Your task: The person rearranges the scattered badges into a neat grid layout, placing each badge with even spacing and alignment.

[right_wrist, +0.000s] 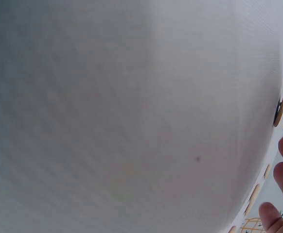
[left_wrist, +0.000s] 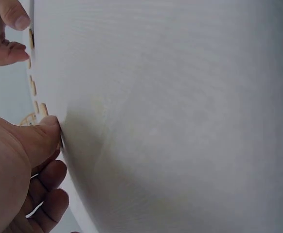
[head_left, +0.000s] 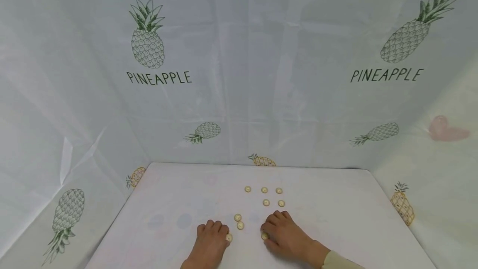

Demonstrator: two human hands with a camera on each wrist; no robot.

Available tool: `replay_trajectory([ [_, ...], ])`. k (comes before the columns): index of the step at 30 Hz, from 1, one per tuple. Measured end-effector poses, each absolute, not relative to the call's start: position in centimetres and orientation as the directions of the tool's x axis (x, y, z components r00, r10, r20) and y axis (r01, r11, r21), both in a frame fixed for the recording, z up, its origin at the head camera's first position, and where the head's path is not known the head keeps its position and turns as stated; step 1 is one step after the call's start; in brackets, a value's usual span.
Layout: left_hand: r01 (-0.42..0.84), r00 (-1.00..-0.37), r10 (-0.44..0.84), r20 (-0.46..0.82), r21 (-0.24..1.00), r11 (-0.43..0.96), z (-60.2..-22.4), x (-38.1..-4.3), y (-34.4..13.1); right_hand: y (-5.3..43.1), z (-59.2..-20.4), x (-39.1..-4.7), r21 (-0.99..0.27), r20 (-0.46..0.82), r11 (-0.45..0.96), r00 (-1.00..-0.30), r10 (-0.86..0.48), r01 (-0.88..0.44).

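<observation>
My left hand (head_left: 210, 240) is low over the white table, its thumb and fingers pinching a small round pale wooden disc (head_left: 229, 238). In the left wrist view the thumb lies over that disc, mostly hiding it. To the right, my right hand (head_left: 285, 235) has its thumb and index finger at opposite edges of another disc (head_left: 264, 235), which looks darker. The right wrist view shows this disc (right_wrist: 279, 112) tilted close to the fingertips. Between the hands and slightly farther away, two discs (head_left: 237, 217) (head_left: 240, 226) lie almost against each other.
Beyond the right hand, several more discs (head_left: 264, 190) lie in two short rows on the table (head_left: 168, 202). White cloth walls (head_left: 257, 74) printed with pineapples enclose the table at the back and both sides.
</observation>
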State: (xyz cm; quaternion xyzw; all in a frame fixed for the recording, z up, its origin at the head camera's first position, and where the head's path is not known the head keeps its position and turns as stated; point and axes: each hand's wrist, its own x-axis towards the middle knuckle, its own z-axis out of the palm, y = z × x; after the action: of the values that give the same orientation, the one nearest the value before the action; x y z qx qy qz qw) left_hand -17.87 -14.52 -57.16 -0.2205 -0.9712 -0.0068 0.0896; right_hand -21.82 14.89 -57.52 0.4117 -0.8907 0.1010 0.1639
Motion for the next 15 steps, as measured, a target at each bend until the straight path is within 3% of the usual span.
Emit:
replay_trajectory([
  [5,0.428,-0.882,0.423,0.209,-0.026,0.904,-56.98,-17.77,-14.59,14.87,-57.50,-21.77,-0.060,0.348,0.635,-0.612,-0.710,-0.770],
  [15,0.414,-0.891,0.406,0.204,-0.003,0.910,-56.90,-17.70,-14.45,14.66,-57.26,-21.62,-0.094,0.273,0.708,-0.702,-0.658,-0.700],
])
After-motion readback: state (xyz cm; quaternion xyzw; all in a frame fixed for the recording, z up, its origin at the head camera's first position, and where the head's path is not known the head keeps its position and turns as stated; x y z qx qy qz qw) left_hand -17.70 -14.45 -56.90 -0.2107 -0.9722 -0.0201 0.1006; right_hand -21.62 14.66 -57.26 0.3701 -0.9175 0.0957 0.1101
